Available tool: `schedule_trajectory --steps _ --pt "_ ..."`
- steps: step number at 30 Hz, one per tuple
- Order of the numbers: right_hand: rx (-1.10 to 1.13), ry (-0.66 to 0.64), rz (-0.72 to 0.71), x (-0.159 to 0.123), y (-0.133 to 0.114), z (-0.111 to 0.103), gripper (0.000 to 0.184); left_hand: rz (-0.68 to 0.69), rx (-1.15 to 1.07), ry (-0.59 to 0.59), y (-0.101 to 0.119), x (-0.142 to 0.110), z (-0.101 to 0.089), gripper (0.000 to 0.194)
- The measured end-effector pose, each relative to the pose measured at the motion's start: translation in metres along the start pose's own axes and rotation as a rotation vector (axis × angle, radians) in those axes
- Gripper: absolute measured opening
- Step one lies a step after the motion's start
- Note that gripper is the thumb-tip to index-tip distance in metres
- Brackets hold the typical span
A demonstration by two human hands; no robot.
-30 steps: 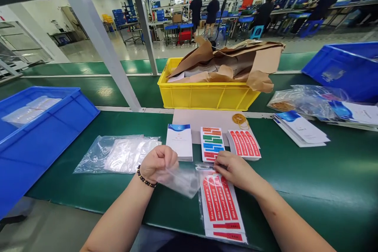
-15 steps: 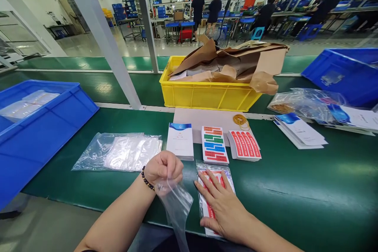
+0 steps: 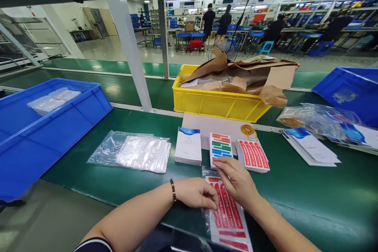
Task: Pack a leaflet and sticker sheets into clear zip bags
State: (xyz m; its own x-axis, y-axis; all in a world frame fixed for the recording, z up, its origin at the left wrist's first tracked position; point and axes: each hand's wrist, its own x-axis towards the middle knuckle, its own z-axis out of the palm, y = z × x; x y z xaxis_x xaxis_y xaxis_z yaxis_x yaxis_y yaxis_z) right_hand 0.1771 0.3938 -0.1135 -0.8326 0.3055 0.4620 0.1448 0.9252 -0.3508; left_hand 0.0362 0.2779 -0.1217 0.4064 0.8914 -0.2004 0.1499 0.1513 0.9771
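A clear bag holding a red label sheet (image 3: 228, 216) lies on the green belt (image 3: 310, 201) in front of me. My left hand (image 3: 196, 193), with a bead bracelet at the wrist, rests on the bag's left edge with its fingers curled down onto the plastic. My right hand (image 3: 236, 181) lies over the bag's top end, fingers stretched toward the stack of coloured label sheets (image 3: 221, 147). Beside that stack are a pile of white booklets (image 3: 189, 150) and a pile of red label sheets (image 3: 254, 155).
A heap of empty clear bags (image 3: 132, 151) lies to the left. Blue bins (image 3: 44, 126) (image 3: 351, 90) stand at both sides. A yellow bin of brown paper (image 3: 218, 104) sits behind. Rubber bands (image 3: 248, 130), more booklets (image 3: 310, 149) and bagged goods (image 3: 319, 116) lie at right. People stand far back.
My left hand has let go of the loose clear bag it held up and has come down onto the filled bag. My right hand slid up to the bag's top end.
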Motion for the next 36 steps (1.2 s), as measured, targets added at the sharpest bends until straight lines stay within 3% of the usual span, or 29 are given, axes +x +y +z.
schedule_trajectory --steps 3,7,10,13,16,18,20,22,24,27,29,32,36 --pt "-0.082 -0.014 -0.114 0.034 -0.006 0.011 0.023 0.015 0.317 0.034 -0.003 0.003 0.000 0.007" --pt "-0.231 -0.143 -0.133 0.058 -0.017 0.033 0.044 0.036 0.342 0.004 -0.004 0.003 -0.003 0.010" --pt "-0.244 -0.173 -0.161 0.061 -0.021 0.037 0.020 0.029 0.288 0.025 -0.004 0.003 -0.003 0.010" --pt "-0.205 -0.054 -0.174 0.059 -0.017 0.022 0.021 0.054 0.055 0.073 -0.005 0.003 -0.003 0.027" --pt "-0.158 0.076 -0.167 0.052 -0.009 -0.005 0.023 0.129 -0.468 0.120 -0.005 0.004 -0.008 0.072" --pt "-0.097 0.056 -0.182 0.043 -0.006 -0.024 0.026 0.182 -0.814 0.179 -0.004 0.005 -0.013 0.094" --pt "-0.003 -0.067 -0.210 0.034 -0.006 -0.041 0.026 0.195 -1.037 0.257 -0.001 0.005 -0.017 0.087" --pt "0.101 -0.188 -0.213 0.028 -0.004 -0.053 0.023 0.174 -1.133 0.318 0.001 0.006 -0.017 0.060" --pt "0.140 -0.193 -0.129 0.028 0.007 -0.057 0.019 0.159 -1.139 0.346 0.002 0.006 -0.015 0.045" --pt "-0.032 -0.093 0.132 0.040 0.040 -0.049 0.023 0.138 -1.044 0.287 0.002 0.005 -0.010 0.044" --pt "-0.213 -0.157 0.295 0.050 0.065 -0.039 0.027 0.108 -0.952 0.210 0.001 0.004 -0.007 0.043" --pt "-0.284 -0.184 0.392 0.060 0.091 -0.026 0.029 0.057 -0.827 0.166 -0.002 0.002 -0.005 0.040" --pt "-0.282 -0.180 0.429 0.062 0.099 -0.020 0.022 -0.001 -0.767 0.204 -0.009 0.006 -0.003 0.040"
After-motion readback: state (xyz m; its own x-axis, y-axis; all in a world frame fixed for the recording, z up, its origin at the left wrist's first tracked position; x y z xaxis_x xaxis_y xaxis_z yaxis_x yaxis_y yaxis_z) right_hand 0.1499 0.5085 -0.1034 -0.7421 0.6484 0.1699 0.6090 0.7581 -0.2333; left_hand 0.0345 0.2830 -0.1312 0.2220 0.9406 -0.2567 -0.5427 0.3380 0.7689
